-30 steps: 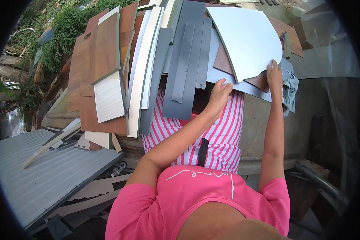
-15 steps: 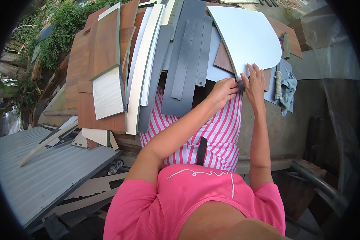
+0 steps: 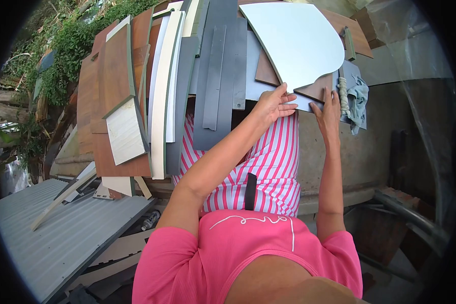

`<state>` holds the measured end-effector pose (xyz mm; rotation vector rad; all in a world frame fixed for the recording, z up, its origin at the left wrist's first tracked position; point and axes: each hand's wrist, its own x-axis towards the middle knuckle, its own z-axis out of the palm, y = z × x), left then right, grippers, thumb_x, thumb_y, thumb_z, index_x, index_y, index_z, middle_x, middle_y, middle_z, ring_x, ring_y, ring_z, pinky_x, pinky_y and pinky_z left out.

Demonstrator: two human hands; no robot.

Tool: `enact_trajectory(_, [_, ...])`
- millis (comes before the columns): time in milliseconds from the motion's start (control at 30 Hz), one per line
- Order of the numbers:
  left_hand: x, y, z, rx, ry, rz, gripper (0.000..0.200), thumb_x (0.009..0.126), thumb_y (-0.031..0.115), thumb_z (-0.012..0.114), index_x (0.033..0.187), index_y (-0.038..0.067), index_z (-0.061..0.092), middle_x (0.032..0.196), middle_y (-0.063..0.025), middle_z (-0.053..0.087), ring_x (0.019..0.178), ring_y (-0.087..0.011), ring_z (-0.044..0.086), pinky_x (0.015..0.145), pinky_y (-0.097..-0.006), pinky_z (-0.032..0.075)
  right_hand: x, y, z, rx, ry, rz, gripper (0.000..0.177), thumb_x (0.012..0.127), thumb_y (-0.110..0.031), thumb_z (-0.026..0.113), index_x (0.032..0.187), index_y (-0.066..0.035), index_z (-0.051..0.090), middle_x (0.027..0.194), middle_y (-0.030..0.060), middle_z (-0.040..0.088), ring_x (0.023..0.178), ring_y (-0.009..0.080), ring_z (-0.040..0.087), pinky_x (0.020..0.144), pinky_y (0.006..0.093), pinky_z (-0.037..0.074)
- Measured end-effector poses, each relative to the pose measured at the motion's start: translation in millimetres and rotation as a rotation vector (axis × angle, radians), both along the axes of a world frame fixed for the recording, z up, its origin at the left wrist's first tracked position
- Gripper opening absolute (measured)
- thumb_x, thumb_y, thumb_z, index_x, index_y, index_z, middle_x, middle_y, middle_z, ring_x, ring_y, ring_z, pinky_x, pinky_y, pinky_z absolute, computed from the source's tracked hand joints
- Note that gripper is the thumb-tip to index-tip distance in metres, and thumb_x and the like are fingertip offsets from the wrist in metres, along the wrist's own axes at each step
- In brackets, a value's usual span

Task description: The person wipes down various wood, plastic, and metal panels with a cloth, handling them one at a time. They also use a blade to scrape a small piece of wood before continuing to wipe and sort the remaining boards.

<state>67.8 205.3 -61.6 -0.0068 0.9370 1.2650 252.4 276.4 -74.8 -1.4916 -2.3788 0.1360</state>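
Note:
A large white board [image 3: 296,43] with one rounded side narrows to a tip near my left hand [image 3: 274,106]. That hand's thumb touches the tip, while its other fingers extend to the right, apart. My right hand [image 3: 329,117] is beside the exposed corner of a brown board [image 3: 316,87], fingers and thumb spread. Under these boards lies a pale blue-grey panel [image 3: 253,76], its front edge between the hands. Whether my fingertips press on the panel is hard to see.
Dark grey strips [image 3: 215,76], cream strips [image 3: 162,101] and brown boards [image 3: 119,66] are stacked on the left. A pale cloth [image 3: 358,99] hangs beside a rope-wrapped piece [image 3: 343,96]. Corrugated metal [image 3: 61,223] lies lower left; clear plastic [image 3: 410,45] hangs at right.
My right hand has come off the white board and moved right and down. My left hand's fingers have spread. More of the brown board now shows, and the view has shifted slightly.

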Motion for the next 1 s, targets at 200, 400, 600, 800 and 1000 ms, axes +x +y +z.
enact_trajectory(200, [-9,10,23,0.118,0.245,-0.069,0.042,0.087,0.035,0.055,0.101,-0.004,0.046,0.091,-0.0185,0.055,0.081,-0.0334,0.065,0.071,-0.0379,0.056,-4,10,15,-0.058,0.015,0.016,0.066,0.077,-0.027,0.069,0.131,-0.003,0.039,0.132,0.03,0.036,0.118,0.0417,0.041,0.097,0.0449,0.036])
enact_trajectory(400, [-35,27,69,0.183,0.274,-0.014,0.04,0.082,0.033,0.059,0.094,-0.003,0.047,0.079,-0.0139,0.052,0.082,-0.0363,0.065,0.073,-0.0422,0.056,9,61,-2,-0.229,0.334,-0.065,0.064,0.081,-0.04,0.062,0.128,0.0,0.043,0.125,0.0319,0.043,0.113,0.0435,0.045,0.093,0.046,0.038])
enact_trajectory(600, [-62,49,115,0.172,0.179,0.077,0.034,0.078,0.021,0.065,0.09,-0.004,0.045,0.07,-0.0093,0.052,0.089,-0.042,0.062,0.084,-0.0493,0.051,-19,131,-5,-0.157,0.082,-0.151,0.058,0.082,-0.04,0.061,0.123,-0.002,0.046,0.11,0.028,0.055,0.103,0.0457,0.052,0.085,0.05,0.044])
enact_trajectory(800, [-84,62,142,0.13,0.211,0.082,0.039,0.079,0.022,0.065,0.098,-0.004,0.044,0.066,-0.005,0.053,0.098,-0.0377,0.06,0.087,-0.0477,0.05,-45,196,-7,-0.208,0.104,-0.255,0.054,0.083,-0.043,0.057,0.117,-0.001,0.049,0.113,0.0268,0.055,0.106,0.0424,0.053,0.087,0.0479,0.043])
enact_trajectory(1000, [-92,63,151,0.116,0.249,0.061,0.034,0.078,0.025,0.066,0.091,-0.001,0.048,0.064,-0.0024,0.052,0.098,-0.0331,0.06,0.085,-0.0447,0.051,-54,230,-20,-0.33,0.276,-0.279,0.064,0.08,-0.044,0.061,0.122,0.003,0.048,0.113,0.0285,0.056,0.106,0.0397,0.054,0.087,0.0457,0.043])
